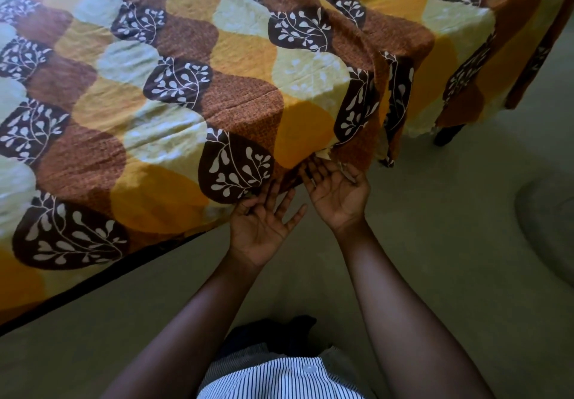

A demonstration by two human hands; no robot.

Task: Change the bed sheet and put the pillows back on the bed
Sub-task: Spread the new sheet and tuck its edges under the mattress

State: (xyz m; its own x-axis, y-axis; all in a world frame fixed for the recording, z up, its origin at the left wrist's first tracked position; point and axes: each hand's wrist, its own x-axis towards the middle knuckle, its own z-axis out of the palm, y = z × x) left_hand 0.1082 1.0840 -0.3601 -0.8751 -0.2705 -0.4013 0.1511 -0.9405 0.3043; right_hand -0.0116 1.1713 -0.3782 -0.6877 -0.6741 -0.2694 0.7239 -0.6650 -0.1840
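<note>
Your sheet (186, 88) lies spread over the bed, its scalloped print running to the near edge, where it drapes over the side just ahead of you. Your left hand (264, 223) is palm up at that edge, fingers straight and spread, the tips touching the underside of the hanging cloth. Your right hand (337, 190) is just beside it, also palm up, fingers straight and close together, their tips slipped under the sheet's hem; neither hand pinches anything. Right of that hand the sheet falls in loose upright folds (389, 103) at the bed's corner, and beyond them it hangs down the adjoining side, with a dark leg (447, 134) showing below it. A dark rail (93, 280) runs under the sheet on your left. Bare floor (435, 259) opens between you and the bed and out to the right, where a dim rounded shape (546, 218) lies well apart from your hands.
</note>
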